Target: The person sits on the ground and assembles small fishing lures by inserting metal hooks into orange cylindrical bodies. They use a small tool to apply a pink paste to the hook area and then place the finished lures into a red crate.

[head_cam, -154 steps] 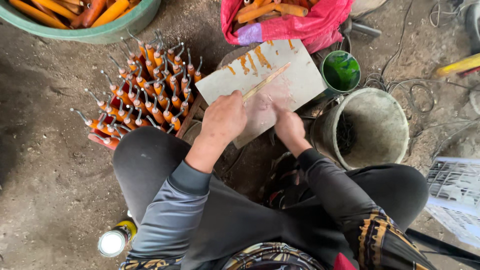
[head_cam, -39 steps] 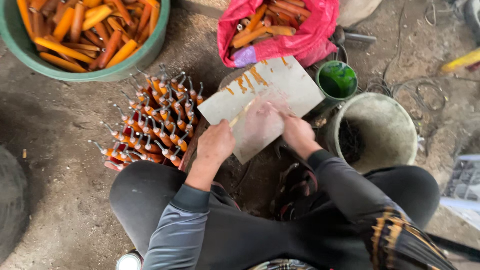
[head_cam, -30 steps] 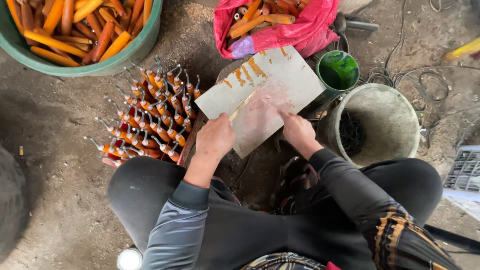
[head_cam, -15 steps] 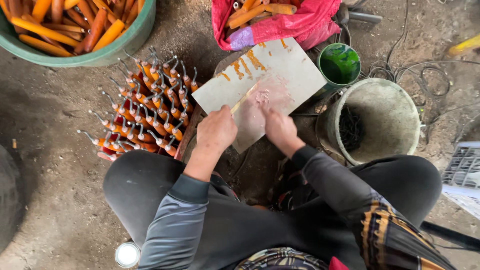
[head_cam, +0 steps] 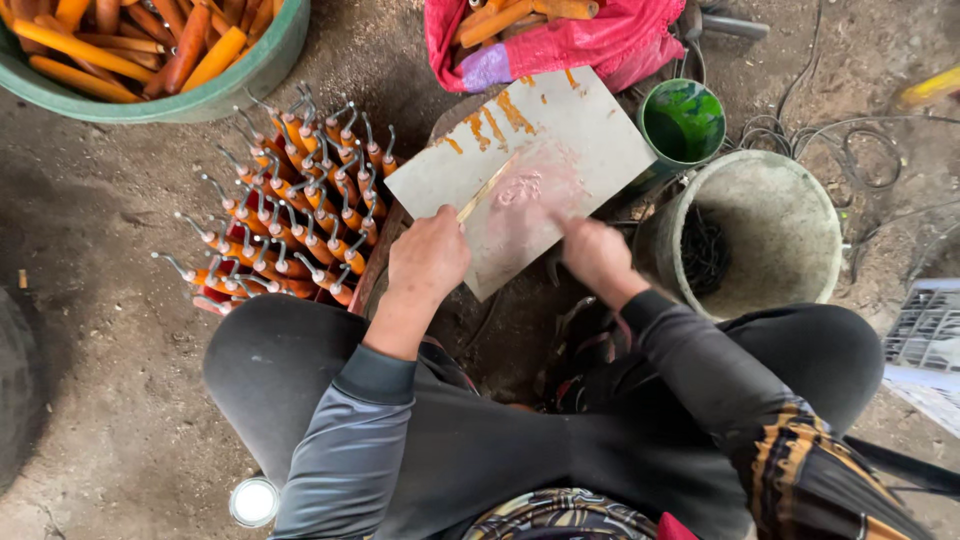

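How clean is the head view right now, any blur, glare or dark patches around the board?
Head view: even, soft daylight, no glare on the pale board; the right hand is smeared by motion blur, while the left hand with its thin stick stays sharp; deep shadow fills the gap under the board between the knees; the orange hooked handles are crisp.

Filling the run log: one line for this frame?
left hand: holds stick on board | right hand: on board edge, blurred | paste: mid-board

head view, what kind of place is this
Probably a small craft workshop on a dirt floor: a person sits low at a smeared board, beside rows of orange hooked handles, a basin of orange sticks and a green paint pot.
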